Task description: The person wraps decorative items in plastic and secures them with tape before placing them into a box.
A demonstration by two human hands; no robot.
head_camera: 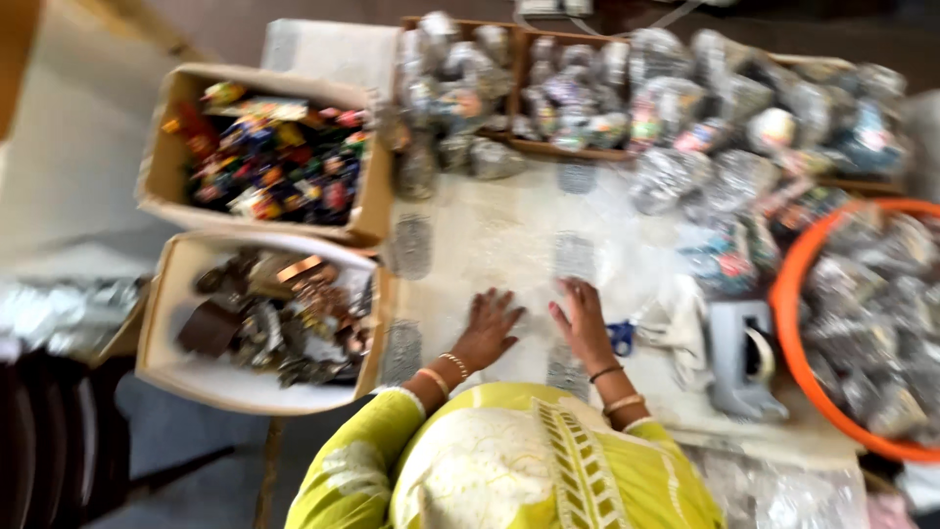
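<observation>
Fingers (504, 304) of my left hand (487, 330) are spread flat and hold nothing, resting palm-down on the clear plastic sheet (509, 235) that covers the desk (441, 294); my right hand (580, 321) lies just beside it, fingers likewise splayed and empty, pressed on the same sheet; the two hands are near each other but apart; bangles sit on both wrists, and yellow-green sleeves (372, 451) fill the lower edge of the view. Just beside the right hand I see blue-handled scissors (621, 336), then a grey tape dispenser (736, 358) farther right; an orange tub (798, 294) full of clear-wrapped packets stands at the right edge. Left of my left hand sits a cardboard box (166, 304) of brown and metallic pieces; behind it, a second cardboard box (162, 147) holds bright multicoloured items. Along the far side of the desk, wooden trays (568, 149) carry heaps of small plastic-bagged packets (685, 127); the blur keeps me from telling what is inside them.
</observation>
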